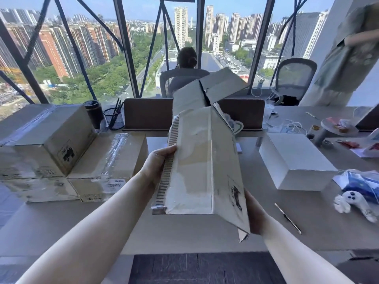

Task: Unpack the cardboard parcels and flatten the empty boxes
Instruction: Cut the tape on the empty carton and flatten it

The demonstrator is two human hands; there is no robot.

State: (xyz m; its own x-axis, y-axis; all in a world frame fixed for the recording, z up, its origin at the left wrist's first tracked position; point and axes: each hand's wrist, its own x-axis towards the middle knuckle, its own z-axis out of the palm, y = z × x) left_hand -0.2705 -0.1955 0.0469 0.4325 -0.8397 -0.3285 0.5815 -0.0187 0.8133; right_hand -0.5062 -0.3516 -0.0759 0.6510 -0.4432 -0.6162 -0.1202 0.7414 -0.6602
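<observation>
An opened cardboard box [196,160] hangs in the air above the desk, partly collapsed, its end flaps splayed open at the far end. My left hand [158,160] grips its left edge where the corrugated rim shows. My right hand [254,216] holds the near right corner from underneath, mostly hidden behind the cardboard. To the left, a taped parcel [51,138] stands on top of flat taped parcels [106,162]. A white box [295,162] lies to the right on the desk.
A knife or thin blade [288,218] lies on the grey desk [184,236] at right, near a white game controller [352,203] and a blue plastic bag [359,179]. Behind stand a pen cup [113,118], a dark mug [93,111], a divider panel and a seated person [185,62].
</observation>
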